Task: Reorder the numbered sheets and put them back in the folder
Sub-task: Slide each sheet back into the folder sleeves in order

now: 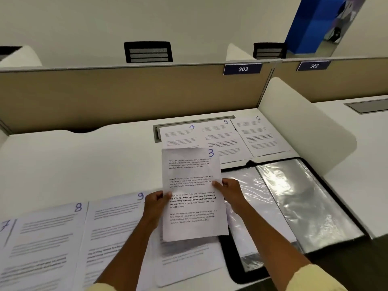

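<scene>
I hold the sheet numbered 3 [192, 185] upright above the desk. My left hand [156, 203] pinches its left edge and my right hand [227, 191] pinches its right edge. The black folder [294, 206] with clear plastic sleeves lies open to the right of the sheet. Sheets 4 [180, 135], 5 [220, 135] and 6 [260, 135] lie in a row at the back. Along the front left lie sheets 7 [6, 232], 8 [48, 238] and 9 [117, 223]. Another sheet [189, 261] lies under the one I hold; its number is hidden.
A white desk [84, 160] ends at a tan partition [126, 97] with plates 303 and 302. A white curved divider [304, 122] stands at the right. A grey cable hatch [156, 133] sits under sheet 4. Chair backs show beyond the partition.
</scene>
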Available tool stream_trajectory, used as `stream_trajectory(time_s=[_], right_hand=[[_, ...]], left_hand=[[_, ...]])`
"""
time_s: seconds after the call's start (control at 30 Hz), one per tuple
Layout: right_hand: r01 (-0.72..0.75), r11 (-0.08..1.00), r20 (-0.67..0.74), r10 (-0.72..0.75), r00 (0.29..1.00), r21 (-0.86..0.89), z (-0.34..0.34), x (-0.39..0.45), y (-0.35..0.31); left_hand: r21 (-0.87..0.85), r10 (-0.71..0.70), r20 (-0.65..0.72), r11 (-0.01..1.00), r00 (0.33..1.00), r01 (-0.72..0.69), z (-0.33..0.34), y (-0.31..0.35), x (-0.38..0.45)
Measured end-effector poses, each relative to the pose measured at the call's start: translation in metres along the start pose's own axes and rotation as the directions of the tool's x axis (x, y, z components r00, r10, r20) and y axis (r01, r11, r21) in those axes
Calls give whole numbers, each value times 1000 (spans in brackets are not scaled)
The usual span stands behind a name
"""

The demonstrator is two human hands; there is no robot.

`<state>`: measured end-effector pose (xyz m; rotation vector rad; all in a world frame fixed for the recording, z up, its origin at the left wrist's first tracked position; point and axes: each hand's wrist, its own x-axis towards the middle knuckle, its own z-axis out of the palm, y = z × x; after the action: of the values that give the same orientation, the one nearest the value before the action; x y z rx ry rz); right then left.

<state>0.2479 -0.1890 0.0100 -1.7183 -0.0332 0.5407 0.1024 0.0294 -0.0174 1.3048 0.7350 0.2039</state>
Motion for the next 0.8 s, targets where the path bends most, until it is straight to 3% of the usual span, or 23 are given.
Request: stream_trajectory(time_s=[0.4,0.8], right_hand=[[-20,996,140,7,990,87,-139,-65,35],[-113,983,86,101,991,147,-204,-140,86]], left_hand=[[-80,48,-112,995,993,-57,121,-31,-93],[-82,2,-45,997,999,-6,176,-70,-161]])
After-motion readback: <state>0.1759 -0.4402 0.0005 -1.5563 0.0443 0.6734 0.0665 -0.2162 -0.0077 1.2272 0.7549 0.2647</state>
